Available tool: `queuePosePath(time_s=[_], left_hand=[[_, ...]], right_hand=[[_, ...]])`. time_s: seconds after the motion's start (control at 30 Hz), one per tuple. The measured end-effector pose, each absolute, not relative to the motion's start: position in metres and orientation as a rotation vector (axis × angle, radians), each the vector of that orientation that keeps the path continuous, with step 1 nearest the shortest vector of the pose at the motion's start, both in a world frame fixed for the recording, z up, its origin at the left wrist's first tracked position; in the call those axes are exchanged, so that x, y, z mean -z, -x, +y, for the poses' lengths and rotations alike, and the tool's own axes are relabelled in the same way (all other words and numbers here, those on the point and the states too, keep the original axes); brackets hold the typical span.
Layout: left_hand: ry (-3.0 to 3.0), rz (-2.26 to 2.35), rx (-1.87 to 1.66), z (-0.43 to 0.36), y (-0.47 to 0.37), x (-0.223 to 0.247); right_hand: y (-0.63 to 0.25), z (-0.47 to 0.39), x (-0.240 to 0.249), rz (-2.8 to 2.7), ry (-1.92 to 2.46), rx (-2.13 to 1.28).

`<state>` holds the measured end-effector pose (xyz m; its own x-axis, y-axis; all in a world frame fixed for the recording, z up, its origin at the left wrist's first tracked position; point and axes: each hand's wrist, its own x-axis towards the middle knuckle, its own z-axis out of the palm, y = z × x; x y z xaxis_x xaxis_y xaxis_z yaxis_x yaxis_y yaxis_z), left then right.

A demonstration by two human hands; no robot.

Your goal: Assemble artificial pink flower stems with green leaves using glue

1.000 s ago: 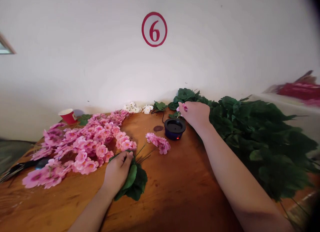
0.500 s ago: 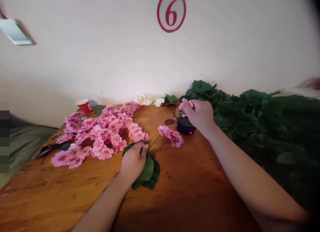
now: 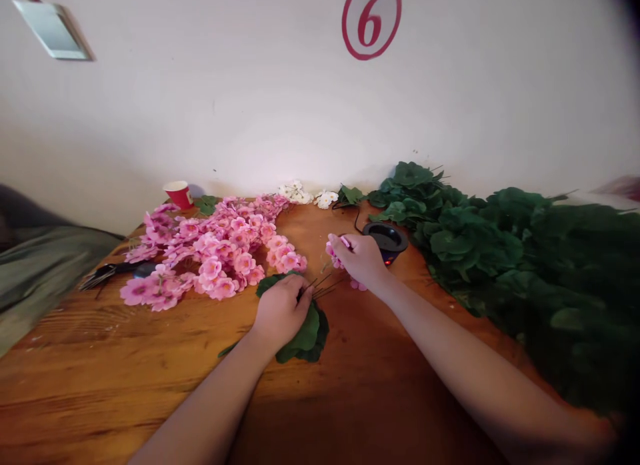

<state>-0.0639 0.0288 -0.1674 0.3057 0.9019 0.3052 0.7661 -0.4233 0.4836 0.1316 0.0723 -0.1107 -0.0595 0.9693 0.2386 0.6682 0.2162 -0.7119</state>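
Fingers wrapped round a bunch of green leaves point(image 3: 305, 331), my left hand point(image 3: 283, 311) rests low over the middle of the wooden table point(image 3: 150, 358). Thin dark stems stick out of the bunch to the right. My right hand point(image 3: 361, 259) pinches a pink flower sprig point(image 3: 335, 253) just right of those stems. Some pink blossoms show under my right hand, partly hidden by it. Behind my right wrist stands a small dark pot point(image 3: 385, 237) with a red light and a cable.
Pink flowers point(image 3: 215, 251) lie heaped at the left, with a red paper cup point(image 3: 179, 195) behind. White flowers point(image 3: 295, 193) lie by the wall. A large green leaf pile point(image 3: 470, 245) covers the right side. Dark-tipped stems point(image 3: 103, 275) lie at the left edge.
My right hand has moved from over the dark pot leftward and nearer, with the pink sprig, toward the stems by my left hand. My left hand keeps its hold on the leaves. The view has shifted slightly.
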Motion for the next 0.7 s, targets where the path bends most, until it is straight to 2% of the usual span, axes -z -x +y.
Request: queuePosePath(time_s=[0.17, 0.7], left_hand=[[-2.289, 1.509, -0.832, 0.029, 0.064, 0.169], [-2.197, 1.517, -0.851, 0.031, 0.064, 0.169]], right_hand=[[-0.126, 0.081, 0.131, -1.877, 1.487, -0.494], [-0.130, 0.093, 0.162, -1.684, 1.371, -0.696]])
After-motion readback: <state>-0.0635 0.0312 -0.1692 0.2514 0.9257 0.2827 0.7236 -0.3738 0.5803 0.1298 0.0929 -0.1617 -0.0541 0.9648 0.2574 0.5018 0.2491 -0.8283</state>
